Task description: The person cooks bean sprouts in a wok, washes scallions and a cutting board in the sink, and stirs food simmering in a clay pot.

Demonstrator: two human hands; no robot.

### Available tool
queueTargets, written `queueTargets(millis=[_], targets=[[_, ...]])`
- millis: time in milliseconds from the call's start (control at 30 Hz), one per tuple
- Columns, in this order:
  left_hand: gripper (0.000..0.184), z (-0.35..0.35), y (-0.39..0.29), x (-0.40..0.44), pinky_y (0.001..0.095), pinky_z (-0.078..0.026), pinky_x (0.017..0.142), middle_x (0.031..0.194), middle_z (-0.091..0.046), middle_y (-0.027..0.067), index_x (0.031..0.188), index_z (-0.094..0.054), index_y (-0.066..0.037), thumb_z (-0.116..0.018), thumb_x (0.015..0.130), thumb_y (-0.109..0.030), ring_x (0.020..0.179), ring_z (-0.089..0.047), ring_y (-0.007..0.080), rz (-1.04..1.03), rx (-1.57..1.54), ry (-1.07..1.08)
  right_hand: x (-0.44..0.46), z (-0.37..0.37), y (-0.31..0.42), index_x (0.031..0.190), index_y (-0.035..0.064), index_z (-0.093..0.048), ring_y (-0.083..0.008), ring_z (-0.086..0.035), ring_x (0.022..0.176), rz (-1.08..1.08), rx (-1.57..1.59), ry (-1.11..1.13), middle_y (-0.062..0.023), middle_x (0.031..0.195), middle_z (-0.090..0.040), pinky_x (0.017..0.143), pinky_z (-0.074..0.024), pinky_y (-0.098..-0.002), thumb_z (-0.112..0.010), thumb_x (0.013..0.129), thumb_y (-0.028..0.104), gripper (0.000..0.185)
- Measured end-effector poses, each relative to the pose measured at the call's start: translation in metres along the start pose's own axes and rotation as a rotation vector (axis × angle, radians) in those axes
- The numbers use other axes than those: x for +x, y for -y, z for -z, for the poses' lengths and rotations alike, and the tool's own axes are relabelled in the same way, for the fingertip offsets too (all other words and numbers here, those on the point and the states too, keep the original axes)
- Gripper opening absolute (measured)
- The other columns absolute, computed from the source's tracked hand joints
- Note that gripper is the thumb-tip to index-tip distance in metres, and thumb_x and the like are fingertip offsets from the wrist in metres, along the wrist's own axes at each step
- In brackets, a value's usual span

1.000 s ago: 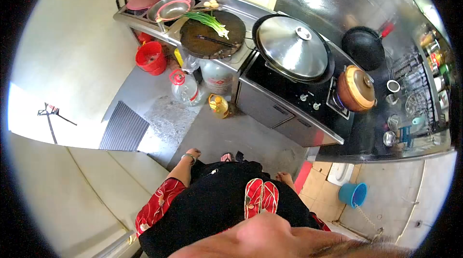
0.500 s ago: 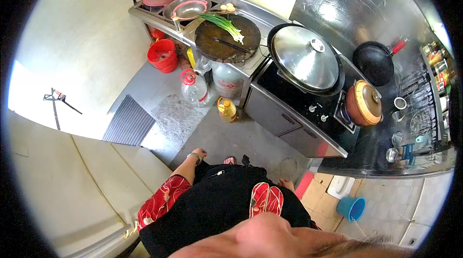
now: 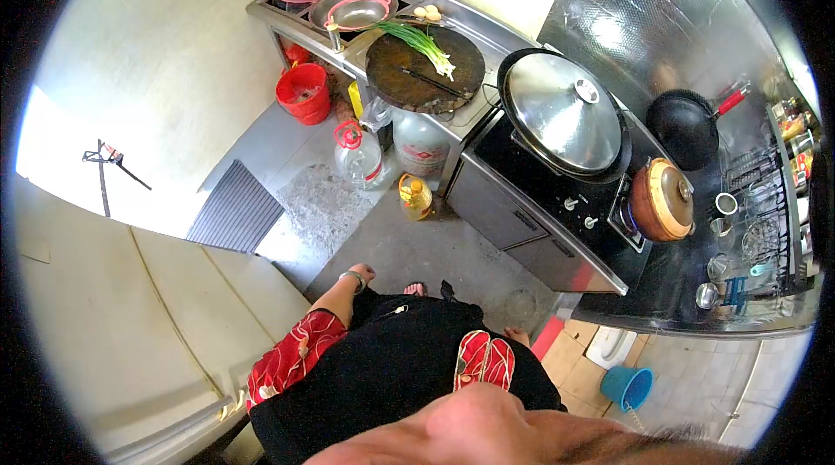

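My left hand (image 3: 364, 273) hangs beside the black apron (image 3: 400, 356), its wrist circled by a band and its fingers loosely curled in. Nothing shows in it. At the apron's right edge, part of my right hand (image 3: 517, 335) peeks out, mostly hidden, so its grip is unclear. Both hands are away from the counter. Ahead, green onions (image 3: 422, 46) and a dark-handled knife (image 3: 435, 82) lie on a round wooden chopping board (image 3: 391, 86). A lidded wok (image 3: 564, 113) and a brown clay pot (image 3: 661, 204) sit on the stove, with blue flame under the pot.
Along the left counter is a sink with a metal basin (image 3: 352, 11); eggs (image 3: 426, 13) lie near it. On the floor stand a red bucket (image 3: 303, 94), a large clear jug (image 3: 357, 158), an oil bottle (image 3: 415, 197) and a gas cylinder (image 3: 420, 147). A black frying pan (image 3: 683, 128) leans at right.
The view has shifted slightly, so the counter and stove sit a little lower and farther right. My left hand stays by my side; the things on the counter have not moved.
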State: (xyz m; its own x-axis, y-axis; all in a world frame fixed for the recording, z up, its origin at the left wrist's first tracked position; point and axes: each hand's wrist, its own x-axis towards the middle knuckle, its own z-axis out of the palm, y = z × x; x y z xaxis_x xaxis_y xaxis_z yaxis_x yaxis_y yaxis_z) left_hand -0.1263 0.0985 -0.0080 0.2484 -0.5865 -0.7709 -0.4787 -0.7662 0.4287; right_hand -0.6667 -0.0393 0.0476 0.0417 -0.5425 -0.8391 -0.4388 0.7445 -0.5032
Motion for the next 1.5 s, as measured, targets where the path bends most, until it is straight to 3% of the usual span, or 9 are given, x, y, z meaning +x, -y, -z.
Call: queueTargets(millis=[133,433,633,933,1333,1433,1500], targets=[[0.034,0.012,-0.015,-0.018,0.0364,-0.047,0.083,0.097,-0.066,0.0125,0.103,-0.066,-0.011,-0.06,0.076,-0.031,0.093,-0.062,0.0278,0.001,0.004,0.001,-0.026,-0.003,0.025,0.092,-0.0003,-0.065,-0.0145,-0.062,0.068,-0.006,-0.222,-0.052,-0.0069,0.077,-0.066,0.064,-0.0487,-0.0288,-0.062,0.085,0.028,0.03],[0.034,0.01,-0.012,-0.012,0.0371,-0.046,0.085,0.101,-0.065,0.0131,0.103,-0.066,-0.01,-0.059,0.078,-0.032,0.097,-0.06,0.0281,0.039,-0.005,0.012,-0.018,0.001,0.021,0.092,-0.0016,-0.065,-0.0163,-0.063,0.069,0.081,-0.1,0.006,-0.0095,0.08,-0.067,0.064,-0.0495,-0.0309,-0.062,0.085,0.028,0.03],[0.033,0.007,-0.009,-0.008,0.0376,-0.047,0.082,0.098,-0.066,0.0134,0.103,-0.066,-0.01,-0.06,0.078,-0.031,0.091,-0.062,0.0291,0.011,0.009,-0.023,-0.008,-0.002,0.013,0.091,-0.0028,-0.064,-0.017,-0.062,0.068,0.024,0.076,0.021,-0.0097,0.079,-0.067,0.062,-0.0488,-0.0305,-0.06,0.086,0.024,0.027],[0.033,-0.002,0.002,0.001,0.0363,-0.048,0.08,0.095,-0.067,0.0123,0.102,-0.066,-0.01,-0.061,0.077,-0.031,0.088,-0.063,0.0253,-0.053,0.044,-0.04,-0.011,-0.006,0.014,0.082,-0.0006,-0.063,-0.0157,-0.061,0.067,0.061,-0.159,-0.039,-0.0074,0.075,-0.066,0.062,-0.0478,-0.0299,-0.059,0.086,0.022,0.023],[0.035,0.009,-0.003,-0.012,0.0369,-0.047,0.084,0.1,-0.065,0.0127,0.104,-0.065,-0.01,-0.058,0.077,-0.032,0.096,-0.061,0.0285,0.019,0.063,0.011,0.0,-0.012,0.014,0.092,-0.005,-0.062,-0.0176,-0.062,0.069,0.044,-0.061,0.02,-0.0095,0.076,-0.065,0.063,-0.0487,-0.0296,-0.061,0.086,0.024,0.03],[0.036,0.007,0.007,-0.013,0.0365,-0.047,0.084,0.101,-0.065,0.0128,0.104,-0.066,-0.01,-0.058,0.077,-0.033,0.095,-0.061,0.0286,-0.015,0.066,-0.025,0.062,0.003,-0.036,0.092,-0.0072,-0.061,-0.0197,-0.063,0.07,0.06,0.128,0.154,-0.0107,0.076,-0.064,0.062,-0.0487,-0.0299,-0.06,0.086,0.023,0.031],[0.036,0.001,0.024,-0.001,0.036,-0.047,0.084,0.101,-0.065,0.0128,0.103,-0.066,-0.011,-0.057,0.077,-0.033,0.094,-0.061,0.0285,-0.04,0.094,-0.038,0.068,0.003,-0.05,0.09,-0.0063,-0.062,-0.0193,-0.063,0.069,0.086,0.081,0.082,-0.0101,0.075,-0.065,0.062,-0.0488,-0.0304,-0.06,0.085,0.024,0.03]])
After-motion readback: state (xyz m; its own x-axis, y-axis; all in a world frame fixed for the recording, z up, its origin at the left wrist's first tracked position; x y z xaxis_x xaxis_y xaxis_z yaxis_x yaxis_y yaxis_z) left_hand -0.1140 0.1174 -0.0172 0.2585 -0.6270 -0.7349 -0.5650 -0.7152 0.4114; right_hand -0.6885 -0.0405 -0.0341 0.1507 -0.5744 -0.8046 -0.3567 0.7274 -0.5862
